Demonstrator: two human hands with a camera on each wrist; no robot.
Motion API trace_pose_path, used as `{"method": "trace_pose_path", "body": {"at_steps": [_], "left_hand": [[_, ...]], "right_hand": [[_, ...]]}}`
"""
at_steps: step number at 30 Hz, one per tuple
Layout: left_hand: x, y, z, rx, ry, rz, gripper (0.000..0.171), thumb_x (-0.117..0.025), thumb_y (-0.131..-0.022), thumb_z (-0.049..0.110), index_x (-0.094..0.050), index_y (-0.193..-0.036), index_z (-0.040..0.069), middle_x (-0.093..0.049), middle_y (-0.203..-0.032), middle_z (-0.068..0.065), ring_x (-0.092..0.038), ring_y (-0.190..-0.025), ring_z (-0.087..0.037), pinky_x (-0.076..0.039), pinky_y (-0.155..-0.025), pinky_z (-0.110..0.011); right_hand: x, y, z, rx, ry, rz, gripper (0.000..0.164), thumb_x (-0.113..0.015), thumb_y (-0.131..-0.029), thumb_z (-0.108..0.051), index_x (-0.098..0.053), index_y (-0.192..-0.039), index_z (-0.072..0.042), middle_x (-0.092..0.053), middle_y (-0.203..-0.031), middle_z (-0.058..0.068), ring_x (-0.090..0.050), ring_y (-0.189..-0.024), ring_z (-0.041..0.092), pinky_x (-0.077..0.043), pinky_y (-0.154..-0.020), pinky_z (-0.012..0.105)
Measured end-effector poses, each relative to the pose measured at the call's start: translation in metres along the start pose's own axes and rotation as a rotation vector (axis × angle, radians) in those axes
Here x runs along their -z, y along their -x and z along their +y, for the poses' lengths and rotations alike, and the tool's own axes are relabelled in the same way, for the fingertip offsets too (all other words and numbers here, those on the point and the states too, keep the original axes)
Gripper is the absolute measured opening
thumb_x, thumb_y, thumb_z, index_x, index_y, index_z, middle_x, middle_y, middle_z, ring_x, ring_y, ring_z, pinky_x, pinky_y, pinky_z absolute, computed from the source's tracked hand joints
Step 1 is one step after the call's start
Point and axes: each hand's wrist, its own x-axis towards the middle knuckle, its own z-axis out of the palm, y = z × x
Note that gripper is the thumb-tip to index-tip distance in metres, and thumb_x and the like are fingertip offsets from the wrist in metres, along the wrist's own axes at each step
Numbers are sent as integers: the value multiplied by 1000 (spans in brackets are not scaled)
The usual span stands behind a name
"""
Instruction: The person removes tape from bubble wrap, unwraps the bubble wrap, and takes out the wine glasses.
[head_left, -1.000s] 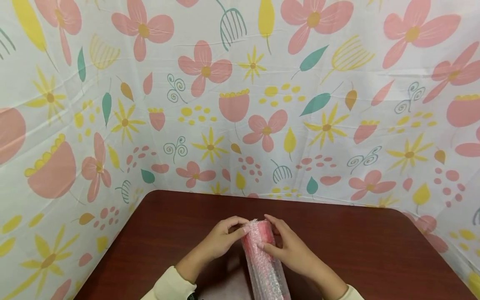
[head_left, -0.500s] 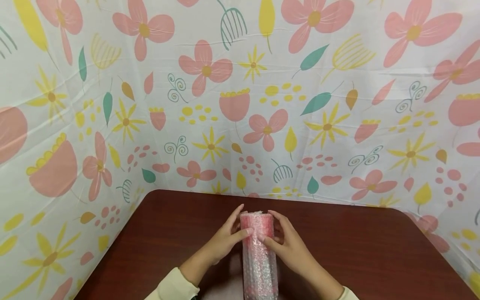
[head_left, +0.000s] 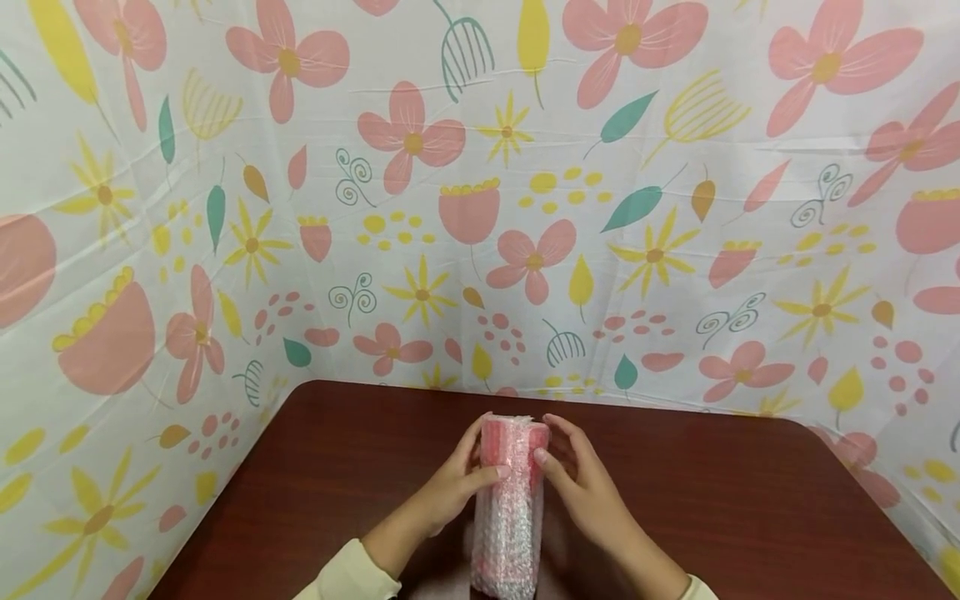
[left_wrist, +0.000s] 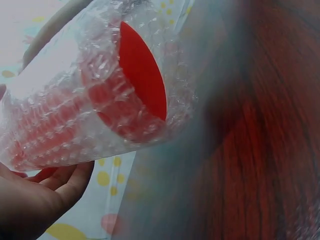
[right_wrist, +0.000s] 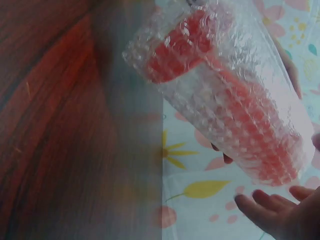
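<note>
A red and white cylinder wrapped in clear bubble wrap (head_left: 513,517) is held up above the near side of the table, its length running toward me. My left hand (head_left: 446,492) grips its left side near the far end, thumb on top and fingers curled behind. In the left wrist view a flat red end (left_wrist: 143,72) shows through the wrap. My right hand (head_left: 588,487) is at the cylinder's right side, thumb tip at its edge. The right wrist view shows the right fingers (right_wrist: 270,207) spread loosely just off the wrapped surface.
The dark reddish-brown wooden table (head_left: 712,492) extends to both sides of the hands. Behind and to the left hangs a white cloth (head_left: 465,250) printed with pink, yellow and green flowers and leaves.
The cylinder has risen slightly, and its near end has swung left. My left fingers have moved round its left side, while my right thumb has slid from its top to the right edge.
</note>
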Motion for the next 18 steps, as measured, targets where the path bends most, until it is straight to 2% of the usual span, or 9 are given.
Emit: {"method": "trace_pose_path", "body": {"at_steps": [5, 12, 18], "left_hand": [[0, -1, 3, -9, 3, 15, 86, -60, -99, 31, -3, -163, 24, -32, -160, -20, -46, -137, -30, -46, -106, -40], [2, -1, 3, -15, -14, 11, 86, -60, -99, 32, -3, -164, 24, -30, -161, -20, -41, -141, -32, -43, -109, -41], [1, -1, 5, -2, 0, 5, 85, -62, -99, 35, -6, -163, 31, -32, -160, -19, -42, -140, -31, -45, -109, -43]], "right_hand": [[5, -2, 0, -5, -13, 82, 33, -55, -104, -14, -51, -136, -5, -59, -131, 12, -60, -118, 20, -49, -95, 16], [7, -2, -1, -67, -63, 86, 23, -57, -104, -16, -56, -124, -5, -60, -120, 10, -59, -109, 16, -49, -92, 17], [8, -3, -2, -100, -76, 92, 21, -58, -104, -20, -59, -119, -6, -62, -111, 11, -61, -102, 13, -51, -91, 20]]}}
